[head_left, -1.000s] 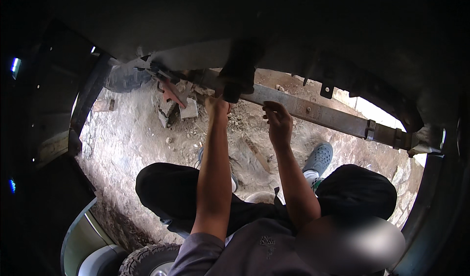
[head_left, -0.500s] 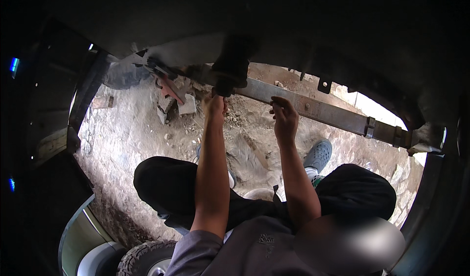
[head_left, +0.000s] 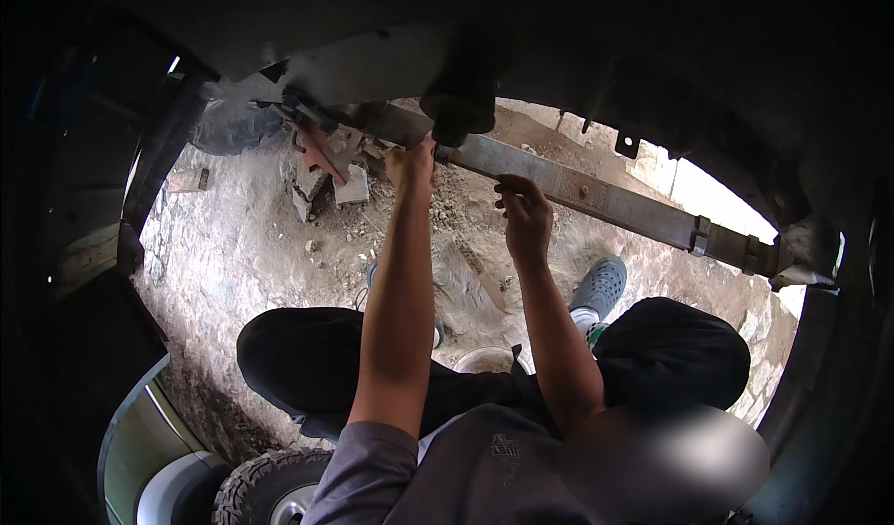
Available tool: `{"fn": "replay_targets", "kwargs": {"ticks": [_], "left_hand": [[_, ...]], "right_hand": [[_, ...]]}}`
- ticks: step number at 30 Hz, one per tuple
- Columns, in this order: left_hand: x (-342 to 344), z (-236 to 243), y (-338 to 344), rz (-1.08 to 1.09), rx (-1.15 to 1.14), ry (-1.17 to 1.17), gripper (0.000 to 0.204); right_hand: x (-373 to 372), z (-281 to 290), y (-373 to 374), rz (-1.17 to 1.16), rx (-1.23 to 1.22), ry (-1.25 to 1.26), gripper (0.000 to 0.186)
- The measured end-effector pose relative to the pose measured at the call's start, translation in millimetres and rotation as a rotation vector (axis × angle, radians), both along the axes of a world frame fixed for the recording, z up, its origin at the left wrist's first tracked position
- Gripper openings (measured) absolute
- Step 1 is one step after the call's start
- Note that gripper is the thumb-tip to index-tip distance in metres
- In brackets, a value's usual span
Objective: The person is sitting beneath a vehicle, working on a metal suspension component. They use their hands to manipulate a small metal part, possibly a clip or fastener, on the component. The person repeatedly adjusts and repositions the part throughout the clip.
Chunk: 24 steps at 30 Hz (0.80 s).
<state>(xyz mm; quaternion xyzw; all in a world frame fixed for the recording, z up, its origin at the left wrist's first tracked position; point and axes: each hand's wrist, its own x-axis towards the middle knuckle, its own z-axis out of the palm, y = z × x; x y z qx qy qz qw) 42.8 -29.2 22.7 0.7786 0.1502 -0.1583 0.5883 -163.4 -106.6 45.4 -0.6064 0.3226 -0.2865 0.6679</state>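
Rusty flat steel leaf-spring bar [head_left: 596,194] under vehicle: left hand [head_left: 412,163] fingers curled, touching its upper end; right hand [head_left: 526,213] just below, fingers loosely bent, pinching nothing.

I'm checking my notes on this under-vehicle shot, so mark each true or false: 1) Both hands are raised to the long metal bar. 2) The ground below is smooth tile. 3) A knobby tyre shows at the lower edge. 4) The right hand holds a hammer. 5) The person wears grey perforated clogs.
1) True: the left hand is at the long metal bar and the right hand is just under it.
2) False: the ground is rough dirt and stone.
3) True: the tyre is there.
4) False: no tool shows in it.
5) True: one grey clog is plainly visible.
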Motion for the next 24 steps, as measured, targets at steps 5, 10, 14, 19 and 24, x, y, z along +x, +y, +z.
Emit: {"fn": "replay_targets", "kwargs": {"ticks": [5,10,14,19,24], "left_hand": [[-11.2,2.5,-0.7,-0.018,-0.027,0.026,0.056],[-21.6,3.5,9.4,0.049,-0.131,0.047,0.047],[-10.8,19.4,-6.8,0.091,-0.042,0.012,0.042],[-11.7,18.3,-1.8,0.050,-0.176,0.124,0.035],[-11.3,3.8,11.8,0.018,-0.201,0.115,0.034]], "right_hand": [[-0.3,-6.4,-4.4,-0.013,-0.029,0.022,0.026],[-5.9,-10.0,-9.8,-0.043,-0.073,0.037,0.029],[-12.4,-22.3,-13.4,-0.077,-0.064,0.015,0.029],[-16.0,-13.1,-20.4,-0.094,-0.063,0.031,0.029],[-15.1,-23.2,-25.2,-0.102,-0.063,-0.021,0.028]]}}
